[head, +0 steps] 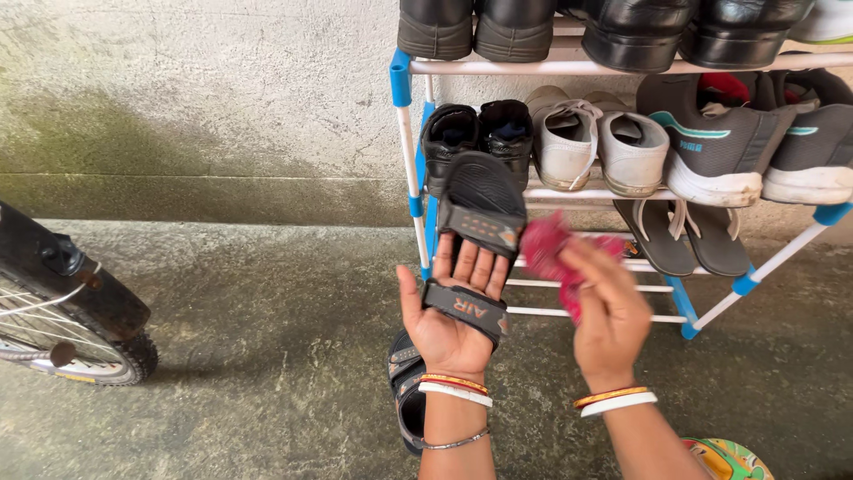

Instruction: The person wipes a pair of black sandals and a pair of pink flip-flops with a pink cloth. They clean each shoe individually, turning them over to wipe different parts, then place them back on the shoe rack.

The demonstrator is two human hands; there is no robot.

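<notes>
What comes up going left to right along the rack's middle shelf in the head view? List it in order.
Black shoes → beige sneakers → grey sneakers, the last pair running off the frame's right edge.

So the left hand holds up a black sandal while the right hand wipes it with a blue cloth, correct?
Not quite: the cloth is pinkish-red, not blue, as the head view shows. The left hand does hold the black sandal, and the right hand holds the cloth beside it.
</notes>
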